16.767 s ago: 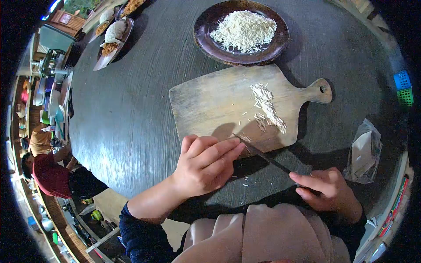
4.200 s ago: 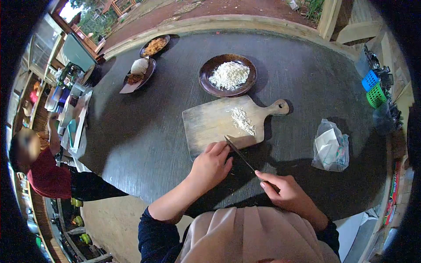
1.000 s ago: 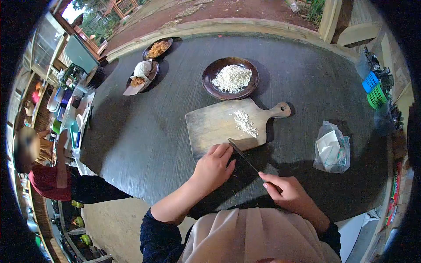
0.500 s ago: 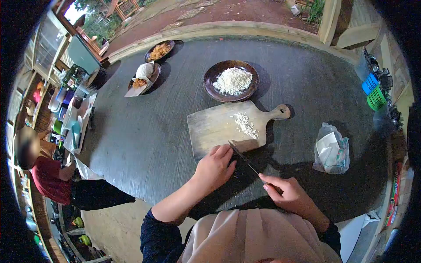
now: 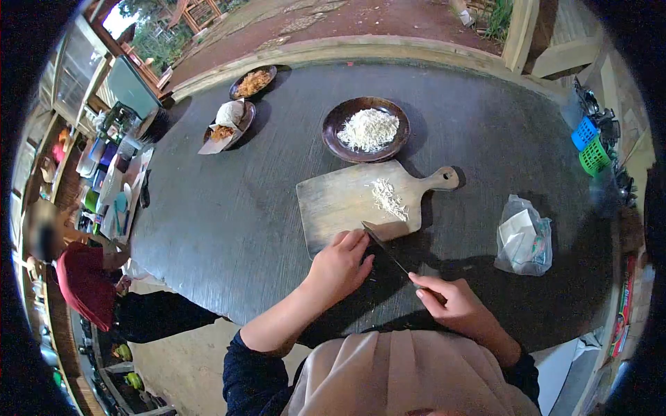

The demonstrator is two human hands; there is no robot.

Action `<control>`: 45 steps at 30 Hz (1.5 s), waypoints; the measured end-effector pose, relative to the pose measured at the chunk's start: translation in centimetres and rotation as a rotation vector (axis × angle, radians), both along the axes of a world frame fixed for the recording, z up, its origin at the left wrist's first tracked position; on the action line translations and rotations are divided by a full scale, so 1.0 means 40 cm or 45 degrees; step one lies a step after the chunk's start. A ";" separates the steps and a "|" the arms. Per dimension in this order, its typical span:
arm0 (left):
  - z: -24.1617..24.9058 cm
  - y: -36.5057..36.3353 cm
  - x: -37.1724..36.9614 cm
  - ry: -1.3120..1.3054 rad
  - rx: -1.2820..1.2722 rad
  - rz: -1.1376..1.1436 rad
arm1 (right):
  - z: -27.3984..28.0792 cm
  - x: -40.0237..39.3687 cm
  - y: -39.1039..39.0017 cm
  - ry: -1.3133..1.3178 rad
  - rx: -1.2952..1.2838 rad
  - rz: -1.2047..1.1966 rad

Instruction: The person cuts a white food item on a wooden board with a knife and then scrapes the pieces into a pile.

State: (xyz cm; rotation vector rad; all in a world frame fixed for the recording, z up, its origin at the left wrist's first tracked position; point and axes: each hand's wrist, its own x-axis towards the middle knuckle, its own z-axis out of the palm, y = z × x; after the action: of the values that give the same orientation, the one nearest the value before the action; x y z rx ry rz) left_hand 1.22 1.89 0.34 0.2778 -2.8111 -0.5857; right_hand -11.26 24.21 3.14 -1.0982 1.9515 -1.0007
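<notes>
My right hand (image 5: 451, 301) is closed round the handle of a knife (image 5: 390, 255), whose blade points up and left onto the wooden cutting board (image 5: 333, 201). At the board's lower edge rests my left hand (image 5: 340, 267), fingers together near the knife tip; whatever lies under them is hidden. White shreds (image 5: 388, 199) lie on the board's right part. Just behind the board, a dark round plate (image 5: 331, 142) holds a heap of similar white shreds (image 5: 369, 130).
A clear plastic bag with white paper (image 5: 522, 236) lies at the right. Two dark dishes of orange-brown food (image 5: 252, 83) stand at the back left. Blue and green baskets (image 5: 594, 157) are at the far right. Another person (image 5: 87, 284) stands at the left edge.
My hands, the knife and the board look almost unmoved. At the left, the other person has shifted slightly, and their arm has moved toward the items on the table's left edge.
</notes>
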 end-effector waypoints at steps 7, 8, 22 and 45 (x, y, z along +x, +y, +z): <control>0.004 0.000 -0.002 -0.017 0.000 0.011 | -0.028 -0.001 0.006 0.097 -0.092 0.018; 0.005 0.002 -0.002 -0.022 0.011 0.018 | -0.038 -0.002 0.006 0.188 -0.121 0.048; 0.002 -0.004 0.000 -0.031 0.003 -0.011 | 0.023 0.004 0.008 -0.033 -0.023 -0.011; -0.002 -0.002 -0.003 0.025 -0.015 -0.004 | -0.034 0.007 -0.011 0.156 -0.042 -0.020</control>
State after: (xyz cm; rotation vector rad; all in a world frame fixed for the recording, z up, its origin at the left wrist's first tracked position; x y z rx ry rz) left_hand 1.10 1.80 0.27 0.2639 -2.7959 -0.5693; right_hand -10.96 23.76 1.80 -1.1889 2.0501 -0.9986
